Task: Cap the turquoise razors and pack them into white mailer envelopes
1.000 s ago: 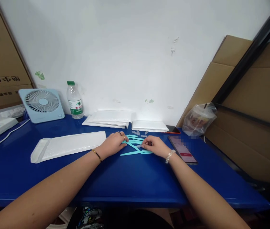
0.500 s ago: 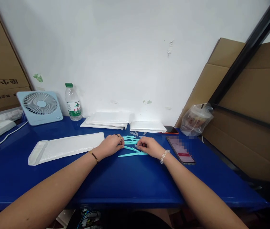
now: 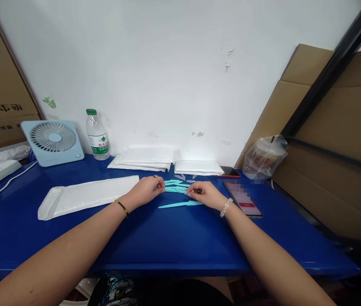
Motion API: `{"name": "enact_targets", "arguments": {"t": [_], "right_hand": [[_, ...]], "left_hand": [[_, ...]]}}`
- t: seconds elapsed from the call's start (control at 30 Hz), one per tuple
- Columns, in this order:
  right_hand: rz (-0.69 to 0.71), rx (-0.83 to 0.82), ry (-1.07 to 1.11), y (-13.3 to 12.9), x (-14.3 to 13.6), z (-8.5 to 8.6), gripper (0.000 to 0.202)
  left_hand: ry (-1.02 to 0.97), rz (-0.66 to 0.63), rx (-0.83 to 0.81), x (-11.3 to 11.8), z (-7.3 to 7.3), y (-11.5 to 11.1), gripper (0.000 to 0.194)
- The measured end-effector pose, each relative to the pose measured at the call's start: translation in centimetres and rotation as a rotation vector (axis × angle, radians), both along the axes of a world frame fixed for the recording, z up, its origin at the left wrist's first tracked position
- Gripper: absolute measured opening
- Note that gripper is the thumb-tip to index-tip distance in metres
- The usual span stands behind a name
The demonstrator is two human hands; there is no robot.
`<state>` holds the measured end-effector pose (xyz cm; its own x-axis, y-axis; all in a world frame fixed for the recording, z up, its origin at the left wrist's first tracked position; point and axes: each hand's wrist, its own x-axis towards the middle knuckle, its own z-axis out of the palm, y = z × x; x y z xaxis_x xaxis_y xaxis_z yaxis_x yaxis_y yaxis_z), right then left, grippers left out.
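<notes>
Several thin turquoise pieces (image 3: 174, 189) lie in a loose pile on the blue table (image 3: 167, 242), between my hands. My left hand (image 3: 151, 189) is at the pile's left end, its thumb and fingers pinched together; what is between them is too small to name. At the right end, my right hand (image 3: 204, 194) pinches a small clear piece (image 3: 186, 192). One long turquoise piece (image 3: 175, 205) lies apart, nearer the front edge. Small translucent pieces (image 3: 179, 177) are scattered just behind the pile.
A long white padded envelope (image 3: 87, 196) lies left, with stacks of white envelopes (image 3: 145, 157) behind. A fan (image 3: 52, 142) and a bottle (image 3: 98, 138) stand back left. A phone (image 3: 242, 199) and a bagged cup (image 3: 265, 157) are at the right.
My right hand has shifted slightly right. The slanted turquoise piece in front of the pile no longer lies there; the pieces at my fingertips sit closer together.
</notes>
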<state>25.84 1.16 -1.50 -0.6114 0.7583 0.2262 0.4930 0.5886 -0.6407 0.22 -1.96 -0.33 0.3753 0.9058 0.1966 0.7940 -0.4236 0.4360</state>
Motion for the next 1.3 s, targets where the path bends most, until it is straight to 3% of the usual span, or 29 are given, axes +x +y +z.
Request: {"name": "enact_targets", "arguments": {"t": [0.23, 0.4, 0.47, 0.73, 0.97, 1.1, 1.2, 1.3], "right_hand": [[0.075, 0.003, -0.035, 0.0, 0.3, 0.3, 0.021], [-0.284, 0.227, -0.021, 2.3, 3.8, 0.8, 0.019], [-0.344, 0.244, -0.103, 2.9, 4.8, 0.6, 0.016], [-0.139, 0.161, -0.219, 2.7, 4.1, -0.2, 0.022], [-0.204, 0.011, -0.306, 2.9, 6.3, 0.6, 0.017], [-0.035, -0.13, -0.277, 2.0, 5.8, 1.2, 0.022], [0.087, -0.097, -0.247, 1.3, 4.6, 1.3, 0.024], [0.071, -0.071, -0.222, 1.1, 4.3, 1.1, 0.022]], "left_hand": [[0.003, -0.126, -0.055, 1.0, -0.2, -0.6, 0.025], [0.134, -0.044, 0.129, 0.0, -1.0, 0.4, 0.025], [0.186, -0.027, 0.149, -0.4, -1.2, 0.7, 0.025], [0.256, -0.009, 0.144, -0.5, -1.1, 0.7, 0.021], [0.249, 0.038, 0.108, -1.3, -0.9, 1.2, 0.016], [0.233, 0.048, 0.103, -1.3, -0.8, 1.1, 0.016], [0.226, 0.038, 0.1, -1.2, -0.7, 0.9, 0.016], [0.21, 0.036, 0.083, -1.3, -0.6, 0.8, 0.016]]}}
